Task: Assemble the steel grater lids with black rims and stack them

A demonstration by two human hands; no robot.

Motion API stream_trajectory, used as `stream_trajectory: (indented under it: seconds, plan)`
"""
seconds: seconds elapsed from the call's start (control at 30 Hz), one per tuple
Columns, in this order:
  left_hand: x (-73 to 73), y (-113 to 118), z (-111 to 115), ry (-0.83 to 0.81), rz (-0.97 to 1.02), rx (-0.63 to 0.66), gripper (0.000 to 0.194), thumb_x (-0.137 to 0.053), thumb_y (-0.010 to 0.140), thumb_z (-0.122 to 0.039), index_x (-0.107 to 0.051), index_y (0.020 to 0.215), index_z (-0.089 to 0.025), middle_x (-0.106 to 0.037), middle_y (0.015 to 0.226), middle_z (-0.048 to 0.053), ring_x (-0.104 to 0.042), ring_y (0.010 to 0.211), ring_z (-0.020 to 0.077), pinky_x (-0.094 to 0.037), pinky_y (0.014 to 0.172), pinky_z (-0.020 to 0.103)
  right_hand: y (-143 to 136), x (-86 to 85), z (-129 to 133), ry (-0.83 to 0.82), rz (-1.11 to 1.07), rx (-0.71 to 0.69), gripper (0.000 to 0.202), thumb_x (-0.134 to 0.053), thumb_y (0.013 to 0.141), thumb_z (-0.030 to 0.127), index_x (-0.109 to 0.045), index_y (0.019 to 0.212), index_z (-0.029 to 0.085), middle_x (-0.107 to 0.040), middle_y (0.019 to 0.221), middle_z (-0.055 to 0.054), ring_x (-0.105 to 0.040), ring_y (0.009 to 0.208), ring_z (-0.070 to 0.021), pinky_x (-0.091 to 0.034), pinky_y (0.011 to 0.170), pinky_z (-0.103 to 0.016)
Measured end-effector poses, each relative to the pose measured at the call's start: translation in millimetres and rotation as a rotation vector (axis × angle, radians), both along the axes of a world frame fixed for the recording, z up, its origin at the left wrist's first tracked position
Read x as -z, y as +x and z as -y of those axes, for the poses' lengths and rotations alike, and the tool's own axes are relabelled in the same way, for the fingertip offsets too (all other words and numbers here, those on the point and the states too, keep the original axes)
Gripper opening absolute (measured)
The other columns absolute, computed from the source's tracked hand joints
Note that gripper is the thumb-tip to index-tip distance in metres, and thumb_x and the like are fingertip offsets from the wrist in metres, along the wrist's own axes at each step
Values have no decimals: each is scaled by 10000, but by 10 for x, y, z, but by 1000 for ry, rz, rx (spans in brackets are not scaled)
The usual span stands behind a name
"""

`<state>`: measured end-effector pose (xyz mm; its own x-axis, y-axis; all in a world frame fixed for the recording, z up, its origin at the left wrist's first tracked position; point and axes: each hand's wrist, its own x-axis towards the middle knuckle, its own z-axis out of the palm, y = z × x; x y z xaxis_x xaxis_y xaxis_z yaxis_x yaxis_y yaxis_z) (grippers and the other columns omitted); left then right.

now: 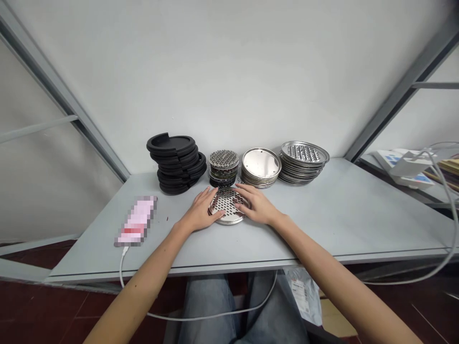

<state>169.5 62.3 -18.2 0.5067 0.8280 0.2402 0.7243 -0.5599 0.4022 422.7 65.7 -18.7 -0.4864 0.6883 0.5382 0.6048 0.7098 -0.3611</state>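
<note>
A small pile of round metal grater discs (229, 217), the top one full of slots, lies flat on the table in front of me. My left hand (201, 210) cups its left side, with the thumb along the near rim. From the other side, my right hand (258, 205) grips the right rim, its fingers reaching over the top. Just behind stands a short stack of small spiky grater discs (224, 159). Beside it are a stack of plain shiny metal discs (261, 163) and a taller stack of coarse grater discs (304, 155).
Several black ring-shaped bases (172, 162) are piled at the back left. A phone (136, 222) with a white cable (201, 319) lies on the grey table (358, 215). White boxes (405, 167) sit beyond the right frame, and a plastic bag (304, 296) is below the table edge.
</note>
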Motion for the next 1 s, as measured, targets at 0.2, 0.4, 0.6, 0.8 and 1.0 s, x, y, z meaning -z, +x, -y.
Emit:
stream_trajectory:
  seconds: [0.2, 0.4, 0.6, 0.8, 1.0]
  plan:
    - [-31, -3, 8, -49, -15, 8, 809, -512, 876, -609, -266, 1511, -172, -334, 1549, 105, -210, 1462, 304, -227, 1183, 456, -43, 54, 3, -70, 78, -57, 624, -528, 899, 431, -419, 1417, 100, -519, 1399, -196, -507, 1281, -312, -418, 1062, -478]
    - [-35, -4, 13, -39, -24, 25, 782, -507, 881, -610, -285, 1505, -194, -344, 1547, 88, -219, 1461, 301, -203, 1189, 466, -61, 40, 0, -68, 71, -55, 547, -544, 885, 414, -497, 1349, 128, -570, 1346, -182, -541, 1238, -307, -429, 1042, -479]
    - [-39, -36, 5, -38, -25, 36, 806, -528, 858, -633, -310, 1494, -189, -299, 1562, 119, -208, 1461, 319, -215, 1187, 478, -60, 43, -14, -61, 43, -56, 522, -557, 881, 421, -523, 1320, 141, -578, 1336, -168, -539, 1233, -299, -424, 1038, -477]
    - [-10, -132, -41, -33, -22, -25, 867, -591, 801, -653, -309, 1490, -207, -334, 1535, 137, -198, 1456, 355, -225, 1174, 523, -40, 1, -16, -33, 68, -17, 434, -595, 857, 417, -608, 1210, 166, -634, 1258, -140, -576, 1159, -298, -432, 995, -469]
    - [-9, -153, -35, -74, -28, -19, 891, -650, 746, -670, -366, 1473, -240, -314, 1550, 136, -170, 1463, 364, -225, 1168, 538, -37, -56, -15, -38, 33, 40, 239, -538, 901, 345, -674, 1009, 180, -714, 984, -103, -624, 965, -253, -462, 898, -415]
